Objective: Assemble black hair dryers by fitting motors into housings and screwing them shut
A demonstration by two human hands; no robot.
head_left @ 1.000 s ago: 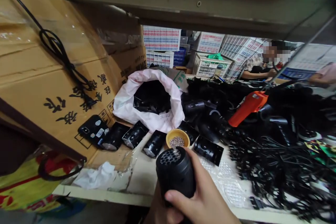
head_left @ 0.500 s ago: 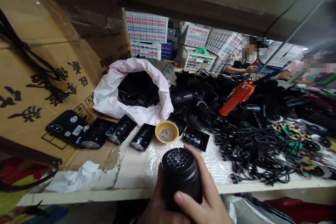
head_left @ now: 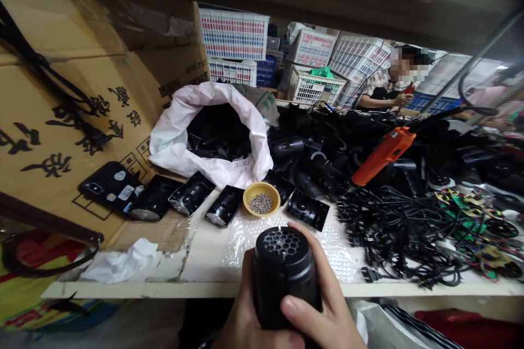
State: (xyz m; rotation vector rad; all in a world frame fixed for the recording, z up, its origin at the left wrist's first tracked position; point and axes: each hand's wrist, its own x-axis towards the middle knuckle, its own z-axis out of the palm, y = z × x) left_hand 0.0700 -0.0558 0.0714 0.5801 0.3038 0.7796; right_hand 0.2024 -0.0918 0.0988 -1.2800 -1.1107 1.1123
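Observation:
Both my hands are wrapped round a black cylindrical housing (head_left: pixel 284 275) at the front edge of the bench. Its honeycomb grille faces up and away from me, and a seam runs down its side. My left hand (head_left: pixel 245 311) grips the left side and lower part. My right hand (head_left: pixel 327 300) curls round the right side, thumb across the near face. The lower end of the housing is hidden. Just beyond it sits a yellow bowl (head_left: pixel 247 207) of small screws, with black curved shell pieces (head_left: pixel 307 209) on either side.
An orange electric screwdriver (head_left: pixel 382 157) hangs at the right, above a heap of black power cords (head_left: pixel 393 229). Behind the bowl stands a white sack (head_left: pixel 172 147) of black parts. A phone (head_left: pixel 108 188) lies left by a cardboard sheet (head_left: pixel 61 82). A co-worker (head_left: pixel 385 87) sits beyond.
The housing has turned slightly in my hands, and its side seam now shows plainly. My view has shifted a little. Both hands keep their hold.

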